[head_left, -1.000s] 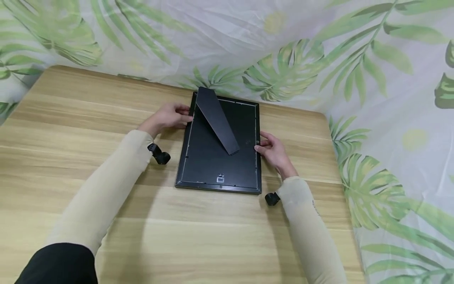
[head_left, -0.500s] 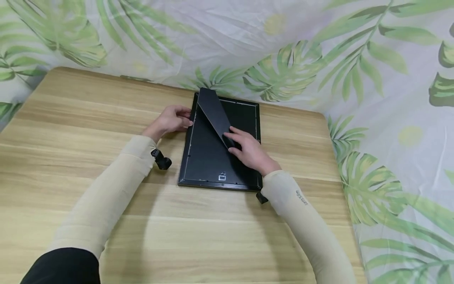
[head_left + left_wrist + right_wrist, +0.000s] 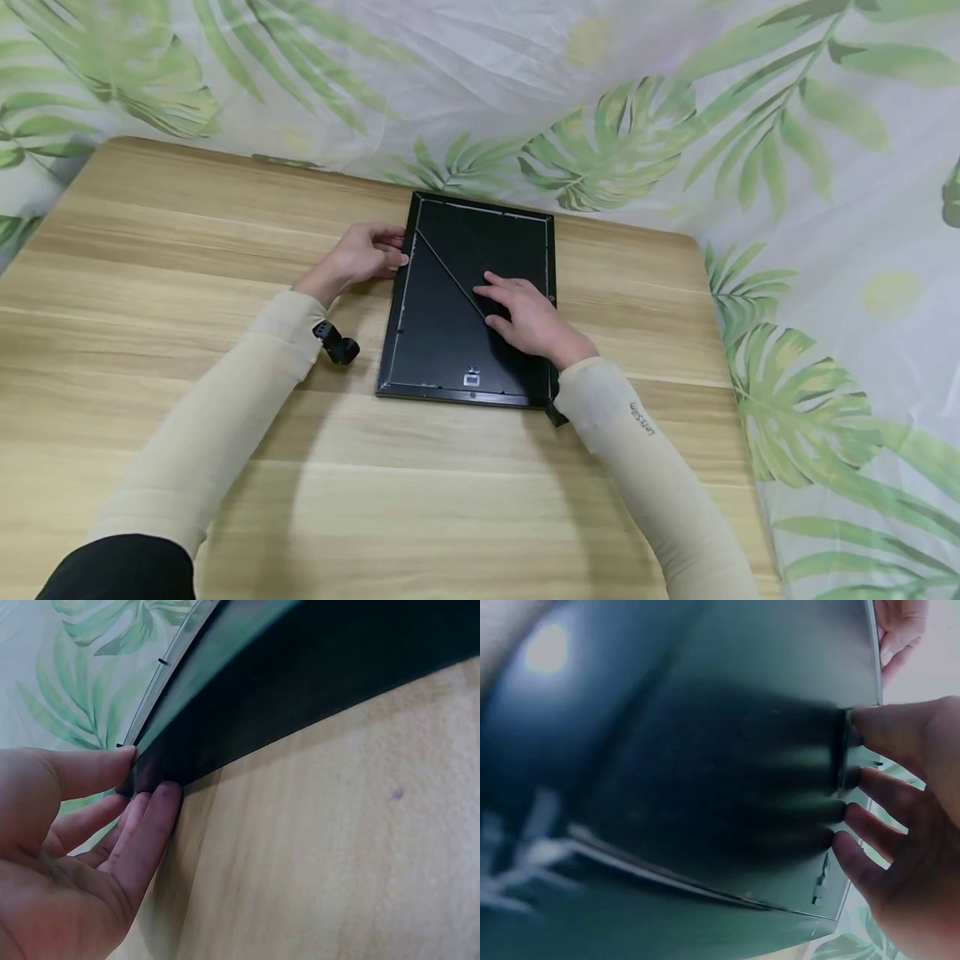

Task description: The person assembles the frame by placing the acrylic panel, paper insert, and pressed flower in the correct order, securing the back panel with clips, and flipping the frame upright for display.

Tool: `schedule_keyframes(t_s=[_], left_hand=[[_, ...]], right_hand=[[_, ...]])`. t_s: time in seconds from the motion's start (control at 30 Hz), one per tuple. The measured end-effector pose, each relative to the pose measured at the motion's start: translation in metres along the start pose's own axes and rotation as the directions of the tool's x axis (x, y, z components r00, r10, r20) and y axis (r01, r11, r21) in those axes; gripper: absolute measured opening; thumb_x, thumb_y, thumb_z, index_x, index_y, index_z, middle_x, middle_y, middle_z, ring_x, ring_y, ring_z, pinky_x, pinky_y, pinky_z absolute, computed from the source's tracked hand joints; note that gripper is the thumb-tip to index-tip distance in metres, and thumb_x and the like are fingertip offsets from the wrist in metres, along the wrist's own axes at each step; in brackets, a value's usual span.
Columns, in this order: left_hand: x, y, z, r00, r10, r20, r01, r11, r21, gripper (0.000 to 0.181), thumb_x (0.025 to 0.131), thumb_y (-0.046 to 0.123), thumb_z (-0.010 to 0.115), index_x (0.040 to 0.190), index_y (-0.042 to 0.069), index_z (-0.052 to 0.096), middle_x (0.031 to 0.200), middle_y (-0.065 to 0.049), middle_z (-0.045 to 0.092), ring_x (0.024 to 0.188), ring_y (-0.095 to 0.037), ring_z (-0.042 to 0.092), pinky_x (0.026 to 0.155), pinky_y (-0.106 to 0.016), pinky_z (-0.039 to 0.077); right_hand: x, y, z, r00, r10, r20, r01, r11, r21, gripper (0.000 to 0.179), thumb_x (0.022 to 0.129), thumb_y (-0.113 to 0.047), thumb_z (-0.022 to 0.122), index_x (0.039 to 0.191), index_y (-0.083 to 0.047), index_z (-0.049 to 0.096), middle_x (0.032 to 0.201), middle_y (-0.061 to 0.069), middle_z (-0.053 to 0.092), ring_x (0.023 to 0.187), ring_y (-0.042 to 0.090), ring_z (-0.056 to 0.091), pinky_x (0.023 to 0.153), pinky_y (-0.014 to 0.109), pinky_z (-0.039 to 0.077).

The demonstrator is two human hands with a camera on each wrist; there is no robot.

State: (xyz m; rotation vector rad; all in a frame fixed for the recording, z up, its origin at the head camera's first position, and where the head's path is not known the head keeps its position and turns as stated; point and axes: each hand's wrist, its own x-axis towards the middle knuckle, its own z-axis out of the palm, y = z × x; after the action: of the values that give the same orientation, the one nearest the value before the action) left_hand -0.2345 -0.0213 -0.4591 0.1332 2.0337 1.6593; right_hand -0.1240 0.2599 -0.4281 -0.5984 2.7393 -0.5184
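A black picture frame (image 3: 431, 354) lies back side up on the wooden table, with a metal hanger (image 3: 472, 380) at its near end. Its easel stand (image 3: 465, 246) lies flat and slanted across the backing, seen mostly as a thin edge line. At the left side, my left hand (image 3: 365, 252) grips the frame; in the left wrist view, the thumb (image 3: 112, 766) rests on its rim and the fingertips touch its side. My right hand (image 3: 532, 317) rests on the stand's lower end with fingers extended, and the right wrist view has these fingertips (image 3: 847, 840) right at the dark surface.
The wooden table (image 3: 420, 500) extends around the frame. Behind and to the right hangs a white cloth (image 3: 480, 67) with green leaf print, close to the frame's far edge. Small black wrist cameras (image 3: 336, 342) sit on the sleeves.
My right hand has left the frame's right edge and moved onto the stand. The stand, raised before, is now down flat against the backing. My left hand has stayed at the left edge.
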Motion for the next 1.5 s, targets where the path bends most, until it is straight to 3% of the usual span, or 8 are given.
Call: schedule_keyframes(t_s=[0.23, 0.43, 0.6, 0.7, 0.8, 1.03, 1.3, 1.5], left_hand=[[0.0, 0.008, 0.0, 1.0, 0.014, 0.008, -0.015, 1.0, 0.019, 0.059, 0.095, -0.005, 0.06, 0.149, -0.006, 0.039, 0.138, -0.025, 0.045, 0.103, -0.02, 0.057, 0.078, -0.025, 0.057], [0.007, 0.013, -0.005, 1.0, -0.009, 0.026, 0.009, 1.0, 0.028, 0.06, 0.095, -0.003, 0.063, 0.149, -0.008, 0.037, 0.136, -0.026, 0.044, 0.086, -0.012, 0.063, 0.077, -0.028, 0.059], [0.022, 0.023, -0.007, 0.999, 0.022, -0.045, -0.016, 0.991, 0.131, 0.055, 0.097, 0.004, 0.063, 0.147, -0.006, 0.042, 0.135, -0.026, 0.046, 0.092, -0.021, 0.063, 0.079, -0.03, 0.058], [0.032, 0.029, -0.007, 0.987, 0.131, -0.097, -0.098, 0.952, 0.291, 0.051, 0.096, 0.005, 0.063, 0.144, -0.004, 0.048, 0.136, -0.025, 0.05, 0.11, -0.031, 0.058, 0.088, -0.037, 0.053], [0.043, 0.036, -0.005, 0.973, 0.214, -0.09, -0.154, 0.885, 0.438, 0.048, 0.096, 0.006, 0.063, 0.142, -0.002, 0.052, 0.138, -0.025, 0.052, 0.122, -0.037, 0.051, 0.097, -0.047, 0.046], [0.063, 0.049, 0.005, 0.977, 0.213, 0.018, -0.179, 0.768, 0.615, 0.05, 0.095, 0.005, 0.062, 0.143, -0.004, 0.051, 0.147, -0.022, 0.047, 0.139, -0.04, 0.037, 0.115, -0.049, 0.03], [0.066, 0.054, 0.014, 0.987, 0.162, 0.019, -0.131, 0.711, 0.691, 0.042, 0.099, 0.012, 0.06, 0.14, 0.004, 0.058, 0.152, -0.024, 0.039, 0.146, -0.043, 0.02, 0.121, -0.048, 0.015], [0.067, 0.058, 0.017, 0.981, 0.185, 0.054, -0.166, 0.67, 0.723, 0.042, 0.099, 0.013, 0.06, 0.14, 0.003, 0.058, 0.15, -0.025, 0.042, 0.143, -0.044, 0.027, 0.12, -0.049, 0.019]], right_hand=[[0.0, 0.001, -0.009, 1.0, -0.002, 0.009, 0.002, 1.0, 0.016, 0.05, 0.101, -0.021, 0.062, 0.149, -0.015, 0.05, 0.162, 0.007, 0.03, 0.144, 0.032, 0.03, 0.118, 0.045, 0.027], [0.001, 0.001, -0.009, 1.0, 0.004, 0.013, -0.005, 1.0, 0.025, 0.05, 0.101, -0.02, 0.061, 0.15, -0.015, 0.049, 0.163, 0.008, 0.029, 0.145, 0.032, 0.029, 0.118, 0.044, 0.026], [0.003, 0.0, -0.005, 0.999, 0.016, 0.031, -0.017, 0.999, 0.036, 0.05, 0.102, -0.02, 0.061, 0.15, -0.016, 0.048, 0.163, 0.007, 0.028, 0.146, 0.031, 0.028, 0.118, 0.044, 0.026], [0.004, -0.001, -0.001, 0.999, 0.018, 0.042, -0.02, 0.999, 0.051, 0.05, 0.102, -0.021, 0.061, 0.15, -0.017, 0.048, 0.164, 0.006, 0.027, 0.146, 0.031, 0.028, 0.118, 0.044, 0.026], [0.005, -0.001, 0.002, 0.999, 0.019, 0.043, -0.022, 0.998, 0.063, 0.05, 0.102, -0.021, 0.061, 0.15, -0.018, 0.048, 0.164, 0.005, 0.027, 0.146, 0.03, 0.028, 0.118, 0.045, 0.027], [0.005, -0.003, 0.003, 0.999, 0.018, 0.043, -0.021, 0.996, 0.082, 0.051, 0.101, -0.022, 0.062, 0.15, -0.019, 0.049, 0.164, 0.003, 0.027, 0.146, 0.029, 0.028, 0.118, 0.044, 0.027], [0.001, 0.002, 0.002, 0.999, 0.021, 0.026, -0.024, 0.996, 0.084, 0.05, 0.102, -0.023, 0.062, 0.15, -0.02, 0.049, 0.164, 0.002, 0.026, 0.145, 0.028, 0.028, 0.118, 0.043, 0.028], [-0.002, 0.007, 0.001, 1.0, 0.029, 0.007, -0.029, 0.993, 0.115, 0.051, 0.102, -0.022, 0.062, 0.151, -0.02, 0.048, 0.165, 0.002, 0.024, 0.147, 0.028, 0.026, 0.118, 0.044, 0.027]])
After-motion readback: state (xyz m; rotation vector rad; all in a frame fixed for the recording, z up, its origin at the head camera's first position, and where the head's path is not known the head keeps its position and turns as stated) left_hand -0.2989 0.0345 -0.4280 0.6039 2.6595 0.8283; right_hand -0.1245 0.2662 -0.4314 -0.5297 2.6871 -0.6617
